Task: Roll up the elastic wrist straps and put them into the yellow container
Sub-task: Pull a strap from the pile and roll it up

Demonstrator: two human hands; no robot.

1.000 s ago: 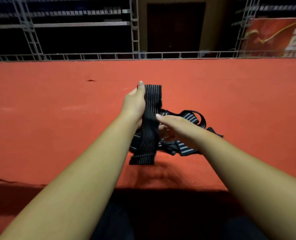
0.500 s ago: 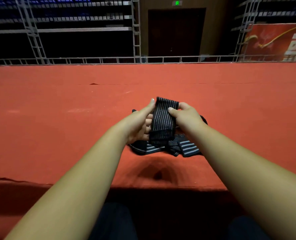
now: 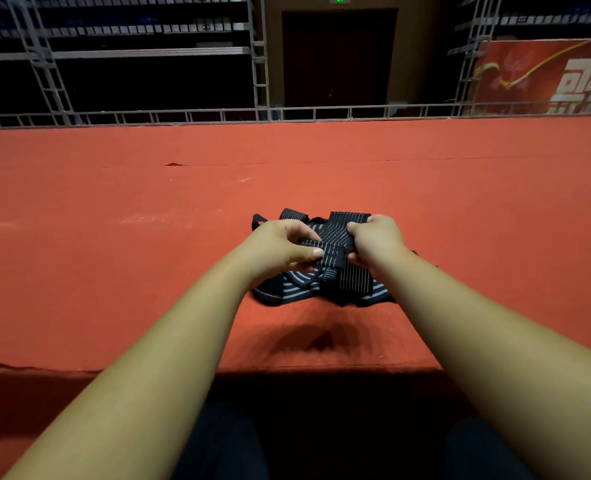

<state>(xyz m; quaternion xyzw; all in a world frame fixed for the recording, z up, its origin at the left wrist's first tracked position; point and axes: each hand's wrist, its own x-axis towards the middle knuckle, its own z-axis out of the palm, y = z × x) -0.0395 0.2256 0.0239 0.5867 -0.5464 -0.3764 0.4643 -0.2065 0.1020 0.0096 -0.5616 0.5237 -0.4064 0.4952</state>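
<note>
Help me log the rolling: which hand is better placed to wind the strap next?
Likely the left hand: its thumb pinches the strap at its fold; the right hand grips its edge.

Strap (image 3: 335, 249) between left hand (image 3: 280, 244) and right hand (image 3: 377, 240) black with fine pale pinstripes, strap pile (image 3: 287, 287) under hands black with broader grey stripes, carpet (image 3: 114, 254) around hands orange-red

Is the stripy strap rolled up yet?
Only partly. The left hand and right hand pinch the strap at its bunched middle, while flat ends stick out above and below.
</note>
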